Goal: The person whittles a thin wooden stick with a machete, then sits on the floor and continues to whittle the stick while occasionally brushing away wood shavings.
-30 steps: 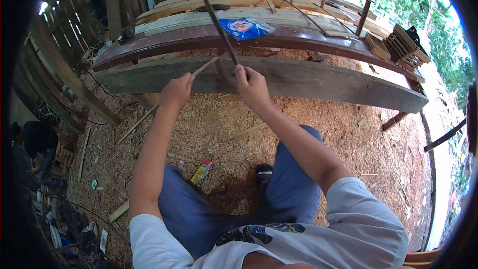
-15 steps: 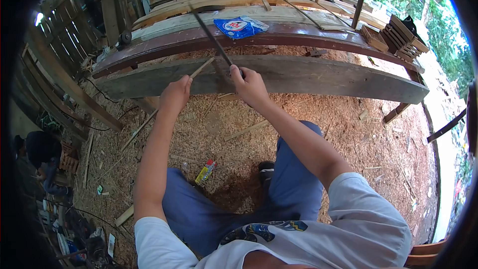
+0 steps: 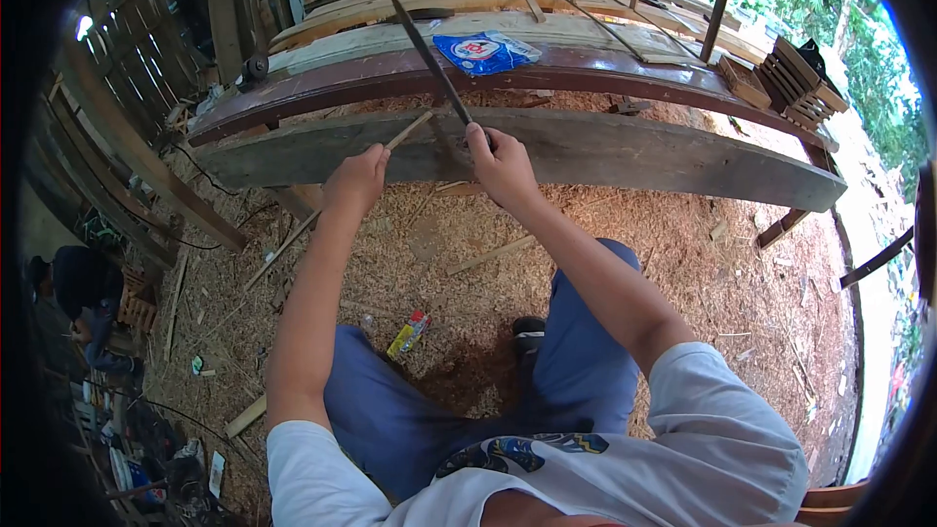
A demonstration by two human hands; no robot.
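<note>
My right hand (image 3: 503, 168) is wrapped round the handle of a machete (image 3: 429, 59), its long dark blade slanting up and away to the left. In my left hand (image 3: 355, 182) is a thin wooden stick (image 3: 410, 129), its free end pointing up and right toward the blade. Both hands are out in front of me, overlapping a long grey plank (image 3: 605, 151) set on edge. The blade's far part crosses the view of the bench behind, left of a blue plastic packet (image 3: 480, 51).
Behind the plank runs a reddish-brown bench (image 3: 322, 86). Slatted wooden pieces (image 3: 795, 83) sit at its right end. Wood shavings (image 3: 586, 210) cover the ground, with a yellow-red wrapper (image 3: 408, 334) near my feet. Another person (image 3: 88, 293) crouches at far left.
The machete's tip is a little higher, and the blade stands slightly steeper. Both hands keep their grip. The whole view has shifted slightly.
</note>
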